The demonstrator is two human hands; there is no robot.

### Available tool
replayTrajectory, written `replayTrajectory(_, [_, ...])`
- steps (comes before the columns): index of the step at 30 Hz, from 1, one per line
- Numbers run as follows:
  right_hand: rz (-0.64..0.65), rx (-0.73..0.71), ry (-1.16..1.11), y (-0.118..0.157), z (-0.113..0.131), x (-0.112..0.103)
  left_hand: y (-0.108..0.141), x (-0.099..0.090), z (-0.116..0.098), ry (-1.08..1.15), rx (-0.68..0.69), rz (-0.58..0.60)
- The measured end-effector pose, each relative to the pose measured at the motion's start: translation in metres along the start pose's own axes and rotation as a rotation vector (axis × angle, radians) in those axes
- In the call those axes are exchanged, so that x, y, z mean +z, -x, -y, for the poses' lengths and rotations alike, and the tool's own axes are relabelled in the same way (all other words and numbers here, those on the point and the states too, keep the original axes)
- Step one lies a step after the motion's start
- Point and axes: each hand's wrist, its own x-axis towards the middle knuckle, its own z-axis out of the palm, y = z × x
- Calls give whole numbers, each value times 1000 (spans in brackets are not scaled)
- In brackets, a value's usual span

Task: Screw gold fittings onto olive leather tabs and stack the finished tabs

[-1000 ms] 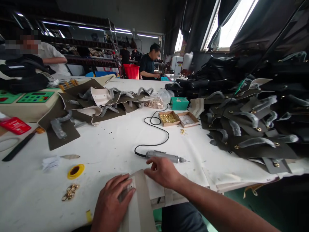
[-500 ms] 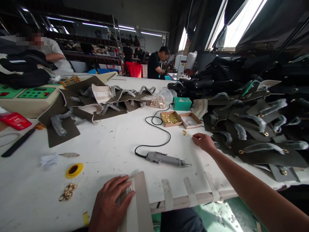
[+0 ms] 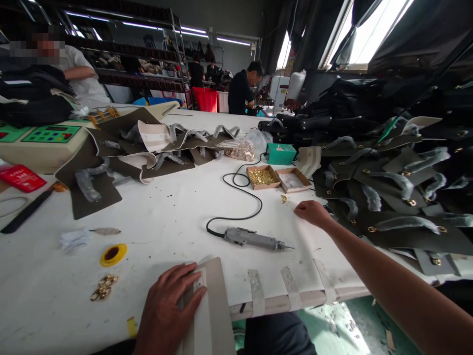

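Note:
My left hand [image 3: 172, 305] lies over a beige leather-like panel [image 3: 216, 310] at the table's front edge. Its fingers are stretched out on the panel's top, the thumb a little apart, beside a pale strip with a small dark hole. On the right, my right hand [image 3: 312, 214] rests on the white table with fingers closed together. Whatever they may hold is hidden. Just beyond its fingertips lie a few small gold-coloured pieces [image 3: 284, 198]. A grey electric screwdriver [image 3: 254, 240] lies between the hands, its bit pointing right.
Two cardboard trays stand behind: one with gold-coloured hardware [image 3: 262, 176], one with clear pieces [image 3: 293, 181]. A green box [image 3: 281, 154] is beyond. Gold rings [image 3: 104, 287] and a yellow spool [image 3: 113, 255] lie left. Wrapped-handle panels [image 3: 402, 224] pile up right. Co-workers [image 3: 242, 91] are farther back.
My right hand's fingers have drawn closer together at nearly the same spot. My left hand stays on the panel. The view has shifted slightly.

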Motion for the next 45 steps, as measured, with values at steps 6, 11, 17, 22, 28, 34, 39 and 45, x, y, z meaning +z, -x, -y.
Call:
replayTrajectory(6, [128, -44, -98, 36, -35, -18, 1, 1, 0, 52, -30, 21])
replayTrajectory(11, [28, 26, -133, 49, -74, -40, 2, 3, 3, 68, -29, 23])
replayTrajectory(17, [20, 40, 9, 68, -101, -49, 3, 6, 4, 88, -38, 31])
replayTrajectory(22, [18, 35, 114, 73, -105, -39, 4, 6, 4, 89, -55, 48])
replayTrajectory(28, [81, 27, 171, 62, -103, -40, 2, 3, 1, 77, -65, 39])
replayTrajectory(34, [266, 8, 125, 38, -99, -46, 2, 3, 0, 70, -70, 45])
replayTrajectory(39, [362, -5, 90, 31, -98, -49, 2, 0, -3, 76, -86, 55])
replayTrajectory(45, [356, -18, 71, 32, -96, -51, 1, -1, -6, 76, -98, 63])
